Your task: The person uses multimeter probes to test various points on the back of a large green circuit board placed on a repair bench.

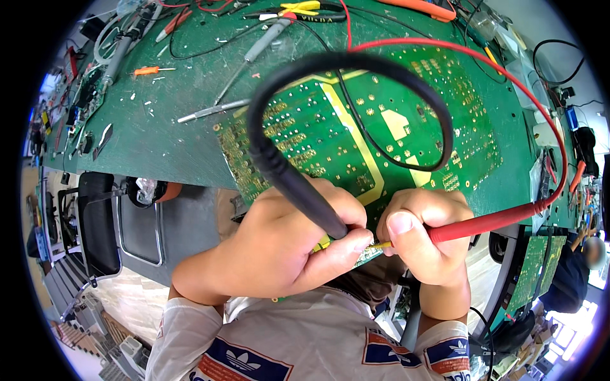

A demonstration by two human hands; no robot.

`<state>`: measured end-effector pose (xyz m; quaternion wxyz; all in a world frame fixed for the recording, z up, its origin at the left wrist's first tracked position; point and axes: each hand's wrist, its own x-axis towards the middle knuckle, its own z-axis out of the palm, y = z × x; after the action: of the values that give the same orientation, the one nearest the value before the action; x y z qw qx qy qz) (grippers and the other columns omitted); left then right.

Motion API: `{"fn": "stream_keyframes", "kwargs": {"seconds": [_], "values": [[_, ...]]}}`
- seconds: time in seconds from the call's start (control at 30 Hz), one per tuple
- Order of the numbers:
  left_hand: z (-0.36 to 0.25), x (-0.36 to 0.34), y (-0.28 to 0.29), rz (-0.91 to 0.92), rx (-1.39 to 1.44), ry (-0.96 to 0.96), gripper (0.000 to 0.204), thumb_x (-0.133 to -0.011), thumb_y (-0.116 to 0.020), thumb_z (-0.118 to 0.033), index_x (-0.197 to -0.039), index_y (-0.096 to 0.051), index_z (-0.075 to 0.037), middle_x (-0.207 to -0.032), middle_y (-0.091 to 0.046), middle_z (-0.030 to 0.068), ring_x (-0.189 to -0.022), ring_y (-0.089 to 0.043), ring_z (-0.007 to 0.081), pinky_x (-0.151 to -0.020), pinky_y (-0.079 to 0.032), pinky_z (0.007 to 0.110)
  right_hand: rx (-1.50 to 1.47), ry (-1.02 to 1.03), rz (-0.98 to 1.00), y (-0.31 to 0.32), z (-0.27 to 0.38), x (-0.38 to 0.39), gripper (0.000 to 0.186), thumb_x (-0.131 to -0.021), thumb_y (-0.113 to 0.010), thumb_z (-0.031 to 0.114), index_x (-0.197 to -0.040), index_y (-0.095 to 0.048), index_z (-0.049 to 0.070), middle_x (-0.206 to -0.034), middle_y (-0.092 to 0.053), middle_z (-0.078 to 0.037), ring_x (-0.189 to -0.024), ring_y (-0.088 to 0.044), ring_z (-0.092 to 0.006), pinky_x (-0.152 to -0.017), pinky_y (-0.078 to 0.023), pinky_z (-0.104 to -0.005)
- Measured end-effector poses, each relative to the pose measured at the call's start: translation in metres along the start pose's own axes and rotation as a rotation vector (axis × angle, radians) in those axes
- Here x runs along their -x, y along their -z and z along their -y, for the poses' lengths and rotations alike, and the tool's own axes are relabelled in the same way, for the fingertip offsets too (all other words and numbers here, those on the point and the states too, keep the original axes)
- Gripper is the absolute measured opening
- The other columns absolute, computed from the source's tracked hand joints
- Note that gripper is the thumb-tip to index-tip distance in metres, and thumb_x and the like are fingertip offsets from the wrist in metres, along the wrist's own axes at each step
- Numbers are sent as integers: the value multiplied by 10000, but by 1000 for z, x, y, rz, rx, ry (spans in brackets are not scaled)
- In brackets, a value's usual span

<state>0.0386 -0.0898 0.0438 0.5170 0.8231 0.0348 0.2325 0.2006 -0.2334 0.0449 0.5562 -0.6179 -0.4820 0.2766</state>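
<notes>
I hold the black probe (304,193) slanting down toward five o'clock, its tip hidden from me, its thick cable looping up past twelve. I hold the red probe (483,221) with its slim yellow tip pointing to nine o'clock, its cable arching back over twelve. Beneath both, the green board (397,126), with gold strips and many solder points, spreads toward one o'clock; contact I can't make out.
</notes>
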Motion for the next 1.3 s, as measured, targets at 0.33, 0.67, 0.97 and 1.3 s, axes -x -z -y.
{"fn": "stream_keyframes", "kwargs": {"seconds": [0.33, 0.67, 0.97, 1.3], "values": [[1, 1, -3, -15, -34, -80, 155, -868, -761, -87, -976, -656, -50, -832, -665, 89, -746, -641, 286, -687, -490, 397, 49, 17, 1, 2, 1, 6, 273, -886, -685, 16, -660, -532, 12, -570, -564, -82, -459, -550, -227, -459, -406, -345], [6, 2, -5, -28, -78, -134, 148, -893, -741, -107, -990, -643, -53, -812, -640, 78, -712, -604, 283, -662, -466, 407, 69, 105, 41, 0, 2, 1, 279, -877, -674, 7, -661, -497, 17, -580, -557, -100, -465, -535, -265, -456, -400, -365], [5, 1, -1, -6, -66, -131, 147, -888, -744, -114, -977, -646, -49, -808, -641, 84, -704, -601, 284, -652, -467, 406, 57, 100, 50, -2, 3, 1, 263, -870, -678, 26, -654, -529, 15, -557, -539, -97, -466, -518, -275, -462, -391, -376], [9, 1, 2, -10, -24, -61, 106, -863, -746, -99, -918, -665, -60, -832, -681, 75, -751, -651, 256, -695, -489, 378, -58, 44, -14, -5, -2, -1, 262, -883, -693, 19, -656, -561, 20, -561, -548, -72, -463, -525, -224, -457, -383, -348]]}}
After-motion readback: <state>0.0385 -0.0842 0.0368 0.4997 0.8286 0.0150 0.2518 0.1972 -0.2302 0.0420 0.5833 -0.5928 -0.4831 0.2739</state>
